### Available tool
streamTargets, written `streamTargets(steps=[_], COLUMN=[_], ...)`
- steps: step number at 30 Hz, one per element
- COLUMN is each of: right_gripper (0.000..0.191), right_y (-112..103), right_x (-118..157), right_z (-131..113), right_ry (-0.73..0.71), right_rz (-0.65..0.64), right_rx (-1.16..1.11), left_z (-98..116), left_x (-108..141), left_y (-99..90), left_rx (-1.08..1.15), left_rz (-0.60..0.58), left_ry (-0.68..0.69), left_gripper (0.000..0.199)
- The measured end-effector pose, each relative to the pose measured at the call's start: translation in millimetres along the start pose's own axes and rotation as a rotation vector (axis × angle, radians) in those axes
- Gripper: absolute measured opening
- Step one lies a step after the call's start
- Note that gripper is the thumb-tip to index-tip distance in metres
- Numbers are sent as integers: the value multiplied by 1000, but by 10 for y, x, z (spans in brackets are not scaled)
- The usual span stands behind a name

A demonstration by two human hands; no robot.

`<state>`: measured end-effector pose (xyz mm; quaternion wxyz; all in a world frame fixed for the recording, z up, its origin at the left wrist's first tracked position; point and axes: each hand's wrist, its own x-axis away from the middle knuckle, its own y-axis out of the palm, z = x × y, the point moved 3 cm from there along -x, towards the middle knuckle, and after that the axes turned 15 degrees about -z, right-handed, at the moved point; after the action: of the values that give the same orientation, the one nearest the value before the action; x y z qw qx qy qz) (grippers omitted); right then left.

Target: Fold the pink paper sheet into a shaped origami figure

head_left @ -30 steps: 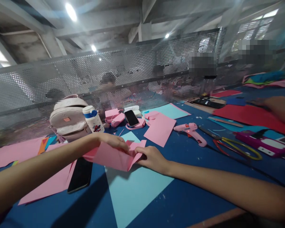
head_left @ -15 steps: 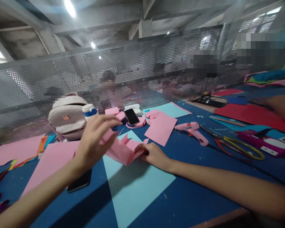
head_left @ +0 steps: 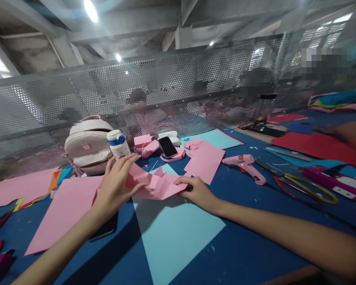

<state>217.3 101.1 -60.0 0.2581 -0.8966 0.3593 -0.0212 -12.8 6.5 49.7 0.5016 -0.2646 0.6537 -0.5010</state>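
A folded pink paper piece (head_left: 157, 185) is held up over a light blue sheet (head_left: 180, 233) on the blue table. My right hand (head_left: 200, 194) pinches the paper's right end between thumb and fingers. At its left end is my left hand (head_left: 118, 182), fingers spread, the thumb against or very near the paper; whether they touch is hard to tell. A large pink sheet (head_left: 65, 206) lies left of the light blue one, and a dark phone (head_left: 106, 228) sits partly under my left forearm.
Behind stand a white backpack (head_left: 89, 146), a bottle (head_left: 118, 143) and a phone (head_left: 167, 146). To the right lie a pink glue gun (head_left: 246, 166), scissors (head_left: 308, 188) and red paper (head_left: 320, 146). Another person's hand (head_left: 348, 134) is at far right.
My left hand has come down slightly towards the folded paper's left end. The paper has tilted and looks more spread out. My right hand keeps its pinch. The view has shifted a little.
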Motion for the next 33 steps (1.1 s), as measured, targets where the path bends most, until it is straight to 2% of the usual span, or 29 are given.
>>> streamTargets(steps=[2, 6, 10, 12, 14, 16, 19, 23, 26, 29, 31, 33], right_gripper=[22, 21, 24, 27, 27, 25, 23, 24, 21, 14, 18, 25], right_y=[1, -7, -18, -27, -40, -53, -63, -61, -57, -58, -58, -50], right_x=[9, 30, 46, 55, 66, 78, 102, 152, 213, 283, 324, 354], right_z=[-42, -148, -209, -210, -201, -193, -198, -260, -363, -471, -526, -559], right_ry=[-22, -75, -142, -159, -165, -178, -249, -453, -660, -819, -885, -920], right_rz=[-6, 4, 22, 35, 48, 59, 66, 90, 170, 314, 396, 426], right_rx=[22, 85, 175, 202, 224, 240, 243, 359, 672, 943, 1003, 1019], left_z=[-17, 62, 163, 195, 222, 246, 264, 257, 251, 264, 279, 299], left_x=[-56, -198, -415, -535, -646, -730, -772, -705, -649, -631, -636, -651], left_y=[-8, 33, 103, 136, 162, 196, 281, 406, 447, 445, 442, 446], left_rx=[-29, -41, 58, 122, 151, 179, 269, 402, 451, 488, 502, 492], left_rz=[-121, -363, -645, -797, -908, -992, -1115, -1228, -1234, -1223, -1226, -1237], left_ry=[9, 30, 106, 85, 56, 41, 27, -10, -35, -33, -20, -3], left_gripper=[52, 52, 45, 49, 46, 35, 24, 28, 29, 26, 24, 23])
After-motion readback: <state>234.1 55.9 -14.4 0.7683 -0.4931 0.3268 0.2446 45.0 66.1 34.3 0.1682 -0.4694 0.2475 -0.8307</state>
